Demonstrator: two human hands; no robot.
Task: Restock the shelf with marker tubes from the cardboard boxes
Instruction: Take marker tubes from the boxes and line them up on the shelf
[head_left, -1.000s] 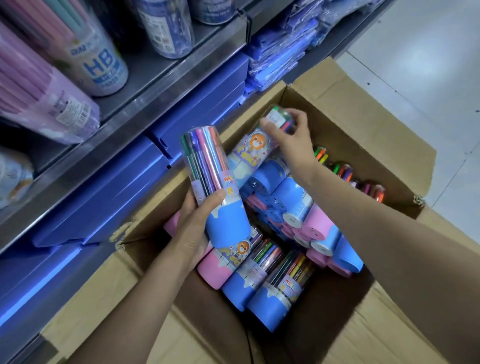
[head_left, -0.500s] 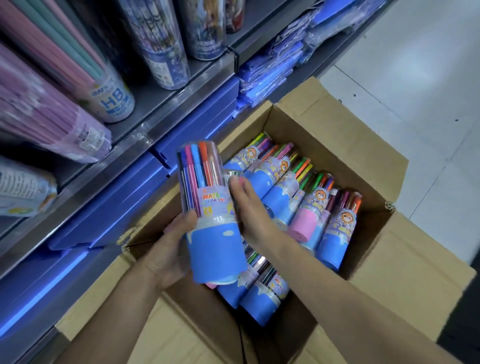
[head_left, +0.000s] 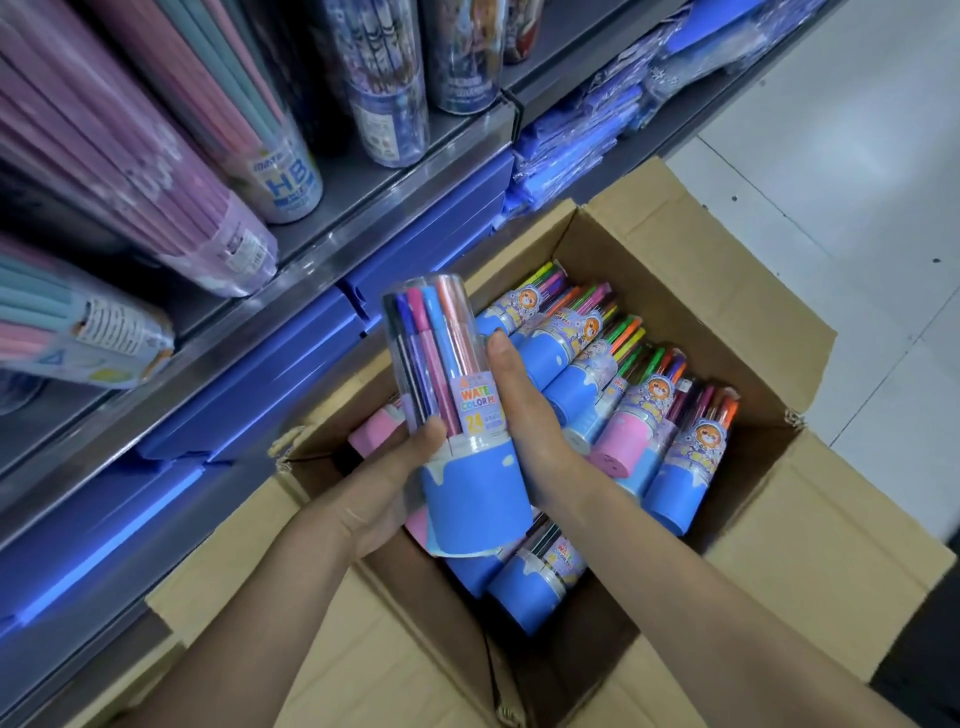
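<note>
Both hands hold one marker tube (head_left: 457, 410) upright above the open cardboard box (head_left: 727, 291), blue base down and clear cap up, so the step in hand looks like the lift-out, with the tube not yet carried to the shelf. The left hand (head_left: 395, 488) wraps the tube's lower half from seven o'clock, thumb curled across the clear wall just above the blue base. The right hand (head_left: 530, 415) clasps the opposite side from four o'clock, fingers pressed along the label and round the back, out of sight. Below and toward three o'clock of the held tube, more tubes (head_left: 675, 441) lie slanted in the box, blue and pink bases toward the camera, coloured tips pointing to one o'clock. The shelf (head_left: 332, 244) runs from nine to one o'clock, already carrying tubs of HB pencils (head_left: 260, 156) and other patterned tubes. The next move probably calls for swinging the tube up toward ten or eleven o'clock, finding a gap on the shelf and standing it on its base; which gap is meant I cannot tell from here.
</note>
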